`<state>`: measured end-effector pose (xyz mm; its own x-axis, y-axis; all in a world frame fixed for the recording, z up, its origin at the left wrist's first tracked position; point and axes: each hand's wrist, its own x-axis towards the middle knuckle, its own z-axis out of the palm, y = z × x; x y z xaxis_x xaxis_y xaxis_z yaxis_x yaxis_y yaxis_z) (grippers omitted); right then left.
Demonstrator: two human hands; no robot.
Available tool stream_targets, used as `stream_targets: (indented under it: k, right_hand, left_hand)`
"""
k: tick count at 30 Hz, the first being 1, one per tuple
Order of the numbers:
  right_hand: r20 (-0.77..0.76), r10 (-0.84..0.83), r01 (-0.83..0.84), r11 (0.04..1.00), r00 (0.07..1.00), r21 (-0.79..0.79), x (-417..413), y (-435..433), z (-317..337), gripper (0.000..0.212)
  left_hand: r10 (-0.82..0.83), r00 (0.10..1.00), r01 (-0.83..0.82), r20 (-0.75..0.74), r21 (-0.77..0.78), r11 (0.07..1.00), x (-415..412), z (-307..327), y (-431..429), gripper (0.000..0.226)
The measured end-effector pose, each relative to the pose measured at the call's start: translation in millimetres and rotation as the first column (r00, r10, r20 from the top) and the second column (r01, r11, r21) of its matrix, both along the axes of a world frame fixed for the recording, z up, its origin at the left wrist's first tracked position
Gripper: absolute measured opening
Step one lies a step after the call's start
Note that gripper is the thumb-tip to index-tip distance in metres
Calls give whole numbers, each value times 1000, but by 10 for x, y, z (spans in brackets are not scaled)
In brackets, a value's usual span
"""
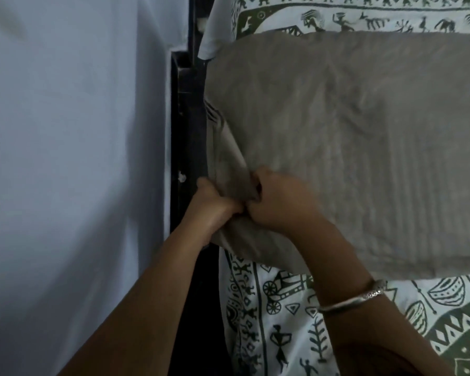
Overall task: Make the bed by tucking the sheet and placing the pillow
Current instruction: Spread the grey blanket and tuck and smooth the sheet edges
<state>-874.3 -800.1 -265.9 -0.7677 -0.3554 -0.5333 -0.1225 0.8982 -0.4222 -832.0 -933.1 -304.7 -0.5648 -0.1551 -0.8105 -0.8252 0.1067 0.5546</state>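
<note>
**Pillow nearly placed**

We have the pillow (364, 147) lying across the sheet (282, 321), its end at the bed's edge by the frame (185, 131). Our left hand (215, 207) and right hand (280, 202) both curl tightly round the pillow's near corner, bunching the cover. The sheet looks spread flat beneath. Whether its edge is tucked at the frame we cannot tell. We judge that what is left is squaring the pillow and letting go.
</note>
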Motion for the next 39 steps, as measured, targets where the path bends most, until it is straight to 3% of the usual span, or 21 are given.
stream_targets:
  k: [4,7,10,12,15,16,18,21,23,25,26,28,30,33,35,37,39]
  right_hand:
    - [-2,101,-101,995,995,-20,205,-70,-29,56]
    - [60,202,-204,978,978,32,419,-116,-77,90]
    - [32,331,-331,930,943,162,637,-144,-52,101]
    - [-91,370,-337,906,925,254,832,-132,-22,91]
    - [-273,390,-288,892,879,348,1070,-43,3,46]
    - [-323,378,-269,903,868,335,1119,-6,0,37]
    - [-419,291,-232,955,860,185,1143,30,-1,21]
    - [-423,263,-287,958,867,7,1095,16,28,20]
    - [-285,373,-386,922,883,11,1061,3,14,17]
    - [-76,474,-471,881,877,55,981,29,-32,20]
    - [-21,483,-481,875,876,42,933,55,-58,23]
    - [-22,363,-364,931,931,-40,824,113,-36,25]
    - [-211,59,-91,985,976,-147,704,242,-18,23]
    - [-471,-280,233,960,837,-157,493,598,-30,28]
    - [-433,-309,333,943,847,-22,351,803,-77,48]
    - [-362,-214,273,954,907,120,262,898,-148,62]
    - [-356,-77,141,977,931,158,215,930,-239,64]
  left_hand:
    - [79,996,-77,-50,34,996,237,-12,-107,58]
    - [94,994,-99,55,97,990,381,-34,-134,62]
    - [172,979,-191,108,206,960,495,-39,-95,58]
    - [242,967,-253,74,250,935,594,-37,-43,38]
    - [214,970,-242,119,339,909,796,-6,19,16]
    - [226,964,-263,141,363,894,865,5,20,19]
    - [324,935,-356,147,359,863,971,-21,-2,31]
    - [379,923,-384,72,269,883,1028,-32,-27,40]
    - [296,952,-303,74,117,946,1002,-37,7,36]
    - [134,987,-119,84,-167,979,955,-46,59,17]
    - [71,997,-57,35,-298,953,922,-34,91,10]
    - [-8,985,-70,-171,-447,892,817,54,176,23]
    - [-186,898,-98,-398,-594,798,654,184,275,33]
    - [-533,671,17,-515,-708,706,288,340,503,46]
    - [-728,511,226,-457,-746,627,34,343,708,53]
    - [-888,360,380,-284,-825,418,-173,248,886,59]
    - [-937,326,426,-128,-864,267,-347,124,953,61]
